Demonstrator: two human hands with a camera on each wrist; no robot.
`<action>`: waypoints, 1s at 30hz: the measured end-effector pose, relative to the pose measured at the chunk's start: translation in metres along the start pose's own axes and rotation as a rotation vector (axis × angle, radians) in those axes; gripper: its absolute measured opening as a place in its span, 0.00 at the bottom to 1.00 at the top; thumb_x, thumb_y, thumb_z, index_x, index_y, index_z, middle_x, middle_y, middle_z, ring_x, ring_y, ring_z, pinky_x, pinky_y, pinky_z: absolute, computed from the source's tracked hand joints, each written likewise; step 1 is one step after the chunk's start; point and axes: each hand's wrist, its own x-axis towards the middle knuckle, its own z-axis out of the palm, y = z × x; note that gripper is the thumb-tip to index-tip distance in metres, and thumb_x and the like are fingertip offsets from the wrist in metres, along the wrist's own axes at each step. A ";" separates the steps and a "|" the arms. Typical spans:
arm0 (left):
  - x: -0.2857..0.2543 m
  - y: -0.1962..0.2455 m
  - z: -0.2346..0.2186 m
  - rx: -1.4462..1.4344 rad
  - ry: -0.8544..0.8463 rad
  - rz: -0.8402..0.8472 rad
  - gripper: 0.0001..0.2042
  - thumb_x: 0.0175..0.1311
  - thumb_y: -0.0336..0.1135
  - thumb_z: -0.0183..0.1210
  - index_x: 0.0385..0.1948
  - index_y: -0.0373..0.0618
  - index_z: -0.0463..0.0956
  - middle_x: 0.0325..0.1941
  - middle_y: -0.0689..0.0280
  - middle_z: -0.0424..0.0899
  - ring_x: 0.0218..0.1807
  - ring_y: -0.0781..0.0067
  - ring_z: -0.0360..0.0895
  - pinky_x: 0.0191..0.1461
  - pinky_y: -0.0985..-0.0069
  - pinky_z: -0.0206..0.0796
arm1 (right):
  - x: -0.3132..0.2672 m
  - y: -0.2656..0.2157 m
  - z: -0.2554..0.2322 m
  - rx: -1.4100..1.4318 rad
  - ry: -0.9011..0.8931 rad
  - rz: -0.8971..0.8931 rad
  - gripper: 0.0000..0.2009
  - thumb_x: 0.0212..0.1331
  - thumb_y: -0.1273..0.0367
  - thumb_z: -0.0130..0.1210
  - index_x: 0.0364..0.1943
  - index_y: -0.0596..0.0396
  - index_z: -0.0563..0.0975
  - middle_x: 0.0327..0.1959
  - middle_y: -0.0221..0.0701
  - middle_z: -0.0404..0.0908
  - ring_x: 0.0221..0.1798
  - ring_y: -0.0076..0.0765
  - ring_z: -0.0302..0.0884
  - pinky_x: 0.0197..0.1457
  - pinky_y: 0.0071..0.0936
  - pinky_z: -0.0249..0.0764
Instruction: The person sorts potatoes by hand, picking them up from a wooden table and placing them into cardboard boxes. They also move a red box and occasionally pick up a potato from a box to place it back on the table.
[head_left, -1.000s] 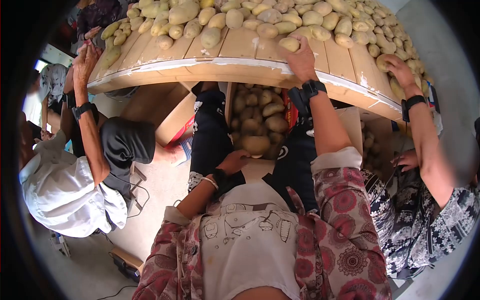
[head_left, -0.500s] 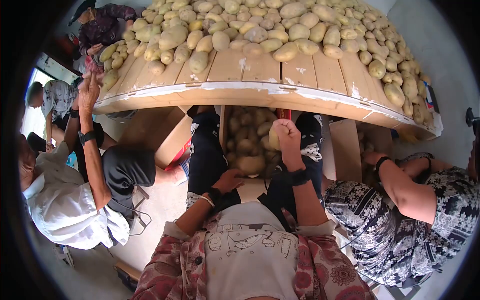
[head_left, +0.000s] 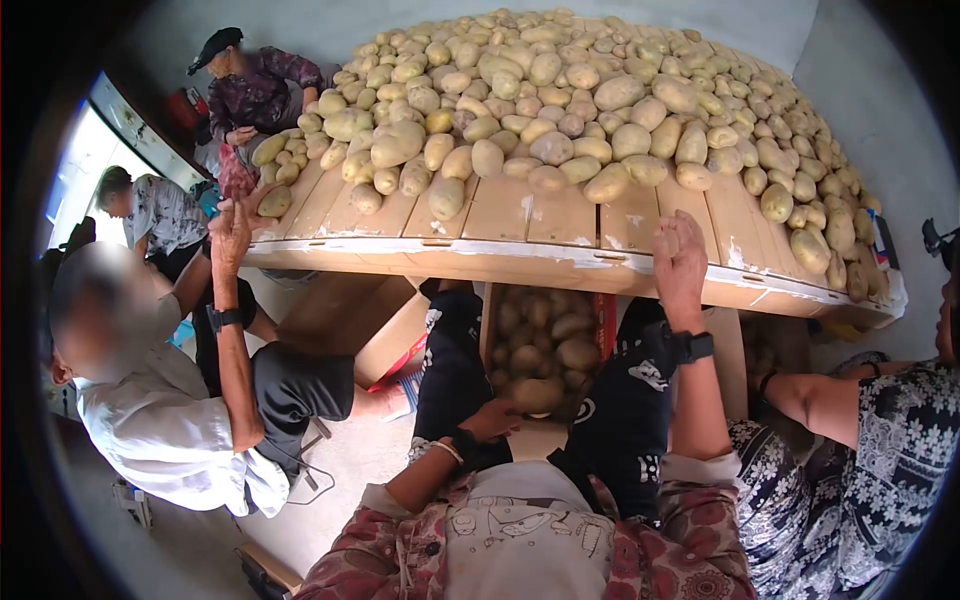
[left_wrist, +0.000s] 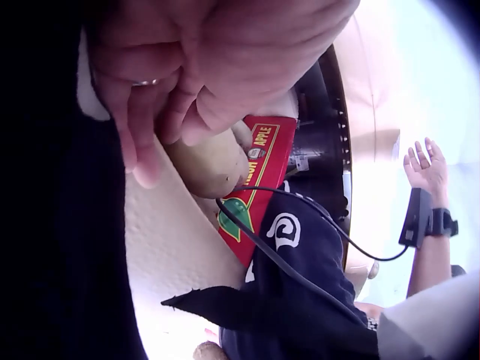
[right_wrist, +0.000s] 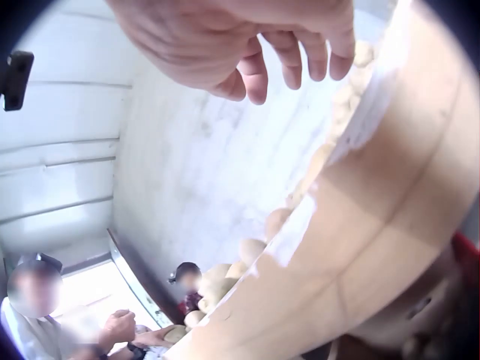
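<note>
My left hand (head_left: pixel 493 420) stays low between the knees, at the near edge of a cardboard box (head_left: pixel 488 325) filled with potatoes (head_left: pixel 537 395). In the left wrist view its loosely bent fingers hang over the box's edge, right by a large potato (left_wrist: pixel 214 169). My right hand (head_left: pixel 680 245) is raised at the front edge of the tabletop, its fingers loosely curved with nothing in them. In the right wrist view that hand (right_wrist: pixel 262 37) hangs above the table edge. A broad pile of potatoes (head_left: pixel 550 150) covers the far part of the slatted table (head_left: pixel 480 215).
A person in a white shirt (head_left: pixel 170 400) sits on my left, another in a black-and-white patterned garment (head_left: pixel 810 490) on my right. Two more people are at the far left. An open cardboard box (head_left: pixel 350 315) stands under the table. A black cable (left_wrist: pixel 262 244) crosses the left wrist view.
My right hand took a potato from the table, brought it down to the box and let it go, and has risen back empty to the table edge. The left hand stays at the box.
</note>
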 end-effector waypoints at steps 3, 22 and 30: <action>-0.026 0.097 -0.024 0.108 0.173 0.204 0.11 0.61 0.27 0.53 0.45 0.38 0.72 0.38 0.66 0.79 0.38 0.78 0.78 0.39 0.79 0.72 | 0.010 0.018 0.019 -0.257 -0.095 0.097 0.11 0.54 0.66 0.53 0.39 0.56 0.75 0.47 0.42 0.75 0.56 0.49 0.67 0.56 0.46 0.63; 0.061 0.275 -0.199 1.023 1.099 0.467 0.31 0.48 0.43 0.63 0.54 0.45 0.60 0.40 0.45 0.78 0.46 0.43 0.74 0.51 0.56 0.65 | 0.007 0.025 0.035 -0.434 -0.172 0.179 0.12 0.47 0.63 0.52 0.37 0.49 0.74 0.43 0.31 0.75 0.51 0.41 0.68 0.56 0.44 0.59; -0.009 0.274 -0.149 0.059 0.740 0.703 0.17 0.58 0.35 0.57 0.46 0.41 0.66 0.35 0.67 0.77 0.31 0.83 0.70 0.34 0.83 0.66 | 0.005 0.030 0.038 -0.455 -0.191 0.191 0.14 0.50 0.60 0.49 0.38 0.49 0.76 0.44 0.32 0.76 0.53 0.41 0.68 0.58 0.43 0.58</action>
